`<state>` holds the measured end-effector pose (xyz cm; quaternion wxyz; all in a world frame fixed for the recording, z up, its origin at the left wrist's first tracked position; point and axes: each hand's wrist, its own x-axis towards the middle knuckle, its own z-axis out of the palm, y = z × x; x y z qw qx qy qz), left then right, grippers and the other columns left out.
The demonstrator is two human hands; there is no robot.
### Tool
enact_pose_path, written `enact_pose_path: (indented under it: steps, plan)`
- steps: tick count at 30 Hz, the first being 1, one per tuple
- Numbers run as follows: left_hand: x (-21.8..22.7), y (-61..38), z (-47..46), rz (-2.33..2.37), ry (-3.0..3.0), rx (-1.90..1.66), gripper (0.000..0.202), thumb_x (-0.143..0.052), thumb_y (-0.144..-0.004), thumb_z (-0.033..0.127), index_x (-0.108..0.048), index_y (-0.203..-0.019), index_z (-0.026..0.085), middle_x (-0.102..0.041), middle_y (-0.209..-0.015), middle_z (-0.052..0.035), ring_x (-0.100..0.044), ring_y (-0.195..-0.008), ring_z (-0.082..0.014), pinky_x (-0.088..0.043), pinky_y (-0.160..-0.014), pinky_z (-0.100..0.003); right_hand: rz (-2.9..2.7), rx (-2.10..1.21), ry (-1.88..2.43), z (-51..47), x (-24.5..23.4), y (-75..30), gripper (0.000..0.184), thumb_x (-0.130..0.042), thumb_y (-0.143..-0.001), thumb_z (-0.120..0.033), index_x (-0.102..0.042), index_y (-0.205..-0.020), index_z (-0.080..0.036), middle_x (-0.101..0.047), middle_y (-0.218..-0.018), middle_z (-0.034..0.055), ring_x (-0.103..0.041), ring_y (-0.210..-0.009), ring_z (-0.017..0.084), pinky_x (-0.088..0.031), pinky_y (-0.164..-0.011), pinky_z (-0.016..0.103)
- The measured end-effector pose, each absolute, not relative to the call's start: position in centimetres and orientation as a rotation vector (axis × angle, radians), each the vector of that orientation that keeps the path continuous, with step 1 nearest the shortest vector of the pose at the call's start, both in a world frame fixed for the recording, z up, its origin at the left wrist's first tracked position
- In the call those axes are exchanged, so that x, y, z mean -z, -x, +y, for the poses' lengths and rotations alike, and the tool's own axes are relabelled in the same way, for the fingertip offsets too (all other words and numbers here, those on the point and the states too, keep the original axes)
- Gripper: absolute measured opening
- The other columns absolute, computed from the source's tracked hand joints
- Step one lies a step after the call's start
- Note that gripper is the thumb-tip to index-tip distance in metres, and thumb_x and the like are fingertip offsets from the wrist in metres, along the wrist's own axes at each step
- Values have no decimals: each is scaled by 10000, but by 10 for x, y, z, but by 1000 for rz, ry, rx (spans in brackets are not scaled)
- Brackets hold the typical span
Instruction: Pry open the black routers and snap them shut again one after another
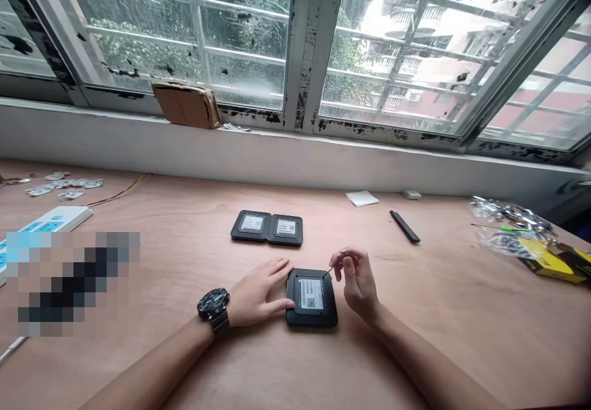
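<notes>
A small black device [311, 298] with a white label lies flat on the wooden table [194, 348] in front of me. My left hand [258, 292], a black watch on its wrist, rests flat against the device's left edge with fingers stretched out. My right hand [356, 277] is pinched on a thin screwdriver [336, 263] whose tip meets the device's top right corner. Two more black devices [267, 228] of the same kind lie side by side farther back.
A black bar [405, 226] and a white pad [362, 198] lie toward the wall. Plastic bags and a yellow box [551, 261] sit at the right. A white power strip [50, 220] and small packets [64, 185] are at the left. Cardboard [187, 104] rests on the windowsill.
</notes>
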<state>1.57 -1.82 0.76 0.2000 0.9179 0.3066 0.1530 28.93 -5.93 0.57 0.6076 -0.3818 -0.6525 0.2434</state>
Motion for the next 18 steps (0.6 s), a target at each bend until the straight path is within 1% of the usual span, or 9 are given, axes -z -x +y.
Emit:
enact_pose_path:
  steps: [5, 9, 11, 13, 15, 16, 18]
  plan:
    - [-7, -17, -17, 851, -2566, -405, 813, -541, -949, 681, -362, -1567, 185, -331, -1626, -143, -322, -1503, -320, -327, -1217, -493, -1494, -603, 894, -61, -6, -290, 109, -408, -1083, -314, -483, -1150, -274, -624, -911, 11, -513, -615, 131, -453, -564, 292]
    - [-4, -15, -17, 847, -2575, -416, 826, -544, -943, 687, -349, -1575, 192, -333, -1627, -136, -310, -1508, -322, -306, -1227, -490, -1521, -703, 909, -61, -6, -290, 136, -399, -1084, -348, -503, -1123, -270, -620, -900, 11, -507, -626, 135, -457, -605, 304]
    - [-3, -14, -18, 824, -2596, -402, 891, -565, -910, 722, -319, -1588, 199, -328, -1629, -136, -297, -1510, -340, -259, -1240, -517, -1534, -748, 908, -61, -10, -290, 195, -390, -1083, -380, -542, -1063, -259, -607, -908, 16, -493, -622, 132, -450, -607, 304]
    - [-4, -12, -22, 800, -2631, -378, 1025, -601, -831, 793, -271, -1606, 209, -308, -1636, -144, -277, -1512, -374, -193, -1246, -567, -1532, -768, 935, -60, -17, -289, 274, -397, -1076, -414, -596, -1000, -241, -598, -970, 40, -508, -665, 137, -450, -614, 302]
    - [-5, -11, -26, 792, -2664, -372, 1135, -613, -765, 847, -220, -1619, 211, -285, -1641, -155, -259, -1512, -400, -144, -1242, -602, -1503, -822, 983, -59, -27, -289, 329, -417, -1064, -448, -642, -964, -229, -594, -974, 53, -528, -710, 151, -451, -616, 298]
    - [-5, -10, -28, 796, -2676, -376, 1151, -606, -759, 857, -204, -1623, 212, -279, -1643, -157, -255, -1513, -403, -135, -1241, -607, -1482, -871, 1003, -58, -31, -289, 346, -421, -1059, -465, -656, -972, -227, -594, -941, 53, -530, -710, 156, -448, -606, 295]
    - [-5, -10, -32, 813, -2687, -382, 1121, -578, -789, 850, -191, -1625, 213, -282, -1642, -154, -259, -1513, -394, -136, -1241, -602, -1447, -981, 997, -57, -37, -289, 382, -390, -1059, -503, -657, -1059, -230, -593, -852, 37, -494, -629, 147, -427, -563, 291]
